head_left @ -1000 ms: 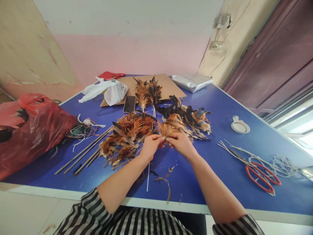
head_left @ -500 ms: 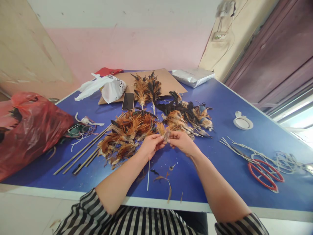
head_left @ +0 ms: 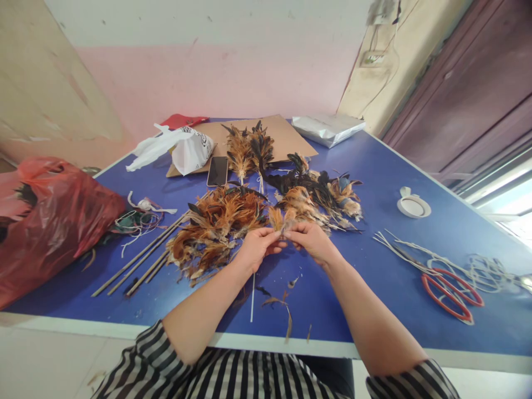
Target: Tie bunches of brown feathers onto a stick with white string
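Note:
My left hand (head_left: 258, 249) pinches the base of a small tuft of golden-brown feathers (head_left: 275, 217) above the middle of the table. Close against it, my right hand (head_left: 311, 241) has thumb and fingers closed on a greyish-brown feather (head_left: 288, 220). The fingertips nearly meet and hide both feather bases. A thin white stick (head_left: 252, 302) shows below my left hand; whether that hand grips it I cannot tell. Just left lies a heap of reddish-brown feathers (head_left: 228, 213). Tan feathers (head_left: 300, 198) and black feathers (head_left: 318, 191) lie behind my right hand.
Bamboo sticks (head_left: 143, 255) and a red plastic bag (head_left: 62, 216) lie left. Red-handled scissors (head_left: 451, 293), white string (head_left: 484, 274) and a tape roll (head_left: 413, 206) lie right. Behind are a phone (head_left: 218, 171), two feather bunches (head_left: 240, 152) on cardboard (head_left: 291, 136), and a white bag (head_left: 193, 152).
My right hand's greyish feather has turned more upright and now stands beside the golden tuft. The right fingers have shifted slightly; my left hand has stayed nearly in place.

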Available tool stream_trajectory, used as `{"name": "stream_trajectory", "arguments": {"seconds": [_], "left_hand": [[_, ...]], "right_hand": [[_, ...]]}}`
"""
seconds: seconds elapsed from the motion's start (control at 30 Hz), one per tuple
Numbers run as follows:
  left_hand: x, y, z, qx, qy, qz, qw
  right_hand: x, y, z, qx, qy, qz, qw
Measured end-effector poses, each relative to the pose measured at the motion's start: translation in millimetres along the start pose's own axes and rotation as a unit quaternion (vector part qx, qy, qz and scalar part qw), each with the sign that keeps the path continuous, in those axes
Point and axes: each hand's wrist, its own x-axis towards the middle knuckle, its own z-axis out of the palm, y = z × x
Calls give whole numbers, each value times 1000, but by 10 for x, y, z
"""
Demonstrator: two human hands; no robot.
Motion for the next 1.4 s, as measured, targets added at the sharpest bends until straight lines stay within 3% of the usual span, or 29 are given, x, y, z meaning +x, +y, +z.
{"name": "stream_trajectory", "arguments": {"seconds": [0.43, 0.63, 0.83, 1.03, 1.4], "left_hand": [[17, -29, -19, 14, -14, 1, 1000], [-2, -39, -7, 13, -42, 4, 999], [-37, -23, 10, 11, -68, 5, 998], [-78, 11, 24, 38, -65, -23, 997], [-52, -28, -14, 51, -75, -64, 994]], "right_hand": [[-25, -51, 7, -155, 23, -66, 985], [-35, -67, -37, -148, 1, -74, 986], [-44, -89, -77, -13, -80, -69, 994], [-33, -71, -74, 29, -48, -62, 996], [-24, -8, -38, -76, -16, -52, 996]]}}
